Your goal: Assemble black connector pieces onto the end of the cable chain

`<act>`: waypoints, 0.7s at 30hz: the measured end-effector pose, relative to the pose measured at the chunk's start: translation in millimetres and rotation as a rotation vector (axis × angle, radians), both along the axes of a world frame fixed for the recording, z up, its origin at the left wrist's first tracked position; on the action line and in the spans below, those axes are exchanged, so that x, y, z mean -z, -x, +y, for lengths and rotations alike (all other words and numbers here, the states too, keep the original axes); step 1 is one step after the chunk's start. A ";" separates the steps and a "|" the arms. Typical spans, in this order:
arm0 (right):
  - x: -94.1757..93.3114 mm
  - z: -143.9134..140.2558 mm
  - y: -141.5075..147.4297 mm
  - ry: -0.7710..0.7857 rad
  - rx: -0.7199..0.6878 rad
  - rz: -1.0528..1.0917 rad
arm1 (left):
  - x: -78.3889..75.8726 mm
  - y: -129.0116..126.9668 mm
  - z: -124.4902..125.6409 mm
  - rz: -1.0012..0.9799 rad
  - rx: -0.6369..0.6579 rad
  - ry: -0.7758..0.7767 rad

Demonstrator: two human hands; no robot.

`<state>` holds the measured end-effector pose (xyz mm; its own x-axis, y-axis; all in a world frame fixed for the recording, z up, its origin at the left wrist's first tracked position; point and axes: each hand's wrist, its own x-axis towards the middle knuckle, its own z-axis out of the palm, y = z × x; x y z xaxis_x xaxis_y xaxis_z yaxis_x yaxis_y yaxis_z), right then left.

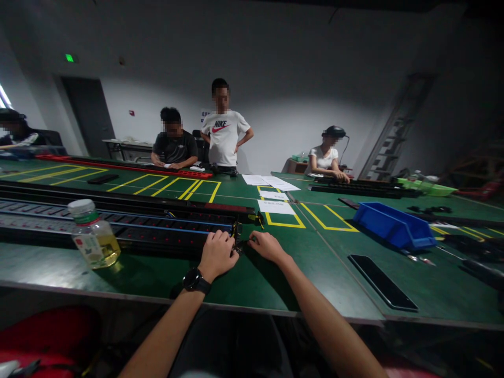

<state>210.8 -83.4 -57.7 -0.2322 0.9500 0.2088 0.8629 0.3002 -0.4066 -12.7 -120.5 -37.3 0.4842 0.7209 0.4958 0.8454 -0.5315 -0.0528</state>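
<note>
Rail end (236, 234) btwn both hands

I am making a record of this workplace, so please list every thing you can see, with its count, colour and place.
long rail assembly: one, black with blue strips, left on the table, ending at the hands
bottle: one, clear with yellowish liquid and pale cap, near left edge
table: one, green with yellow marked boxes
bin: one, blue, right of centre
phone: one, black, flat near the right front edge
paper sheets: several, white, table middle
tray: one, green, far right
other people: four, at the far side and far left
watch: one, black, left wrist
left hand: on the rail's end
right hand: at the same end
</note>
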 end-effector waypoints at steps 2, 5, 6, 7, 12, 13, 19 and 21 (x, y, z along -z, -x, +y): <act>4.1 1.7 1.6 -0.061 -0.013 0.047 | 0.1 -0.3 -0.4 -0.003 -0.006 -0.004; 11.1 5.4 6.5 -0.158 -0.069 0.164 | 0.7 -1.0 -0.8 -0.013 -0.012 -0.014; 13.4 6.9 8.6 -0.173 -0.094 0.201 | 0.8 -1.3 -0.8 -0.018 -0.015 -0.019; 15.5 8.6 10.7 -0.181 -0.118 0.236 | 0.9 -1.6 -0.9 -0.023 -0.018 -0.022; 23.4 18.5 19.1 -0.143 -0.147 0.408 | -1.2 -3.3 -2.6 -0.101 -0.047 -0.016; 24.3 20.4 20.1 -0.122 -0.133 0.428 | -2.2 -3.8 -2.9 -0.129 -0.057 -0.015; 29.3 29.0 19.3 -0.048 -0.070 0.476 | -15.3 -5.6 11.2 -0.268 -0.141 -0.004; 32.6 31.0 17.9 -0.032 -0.066 0.477 | -22.5 -4.8 24.1 -0.289 -0.177 0.056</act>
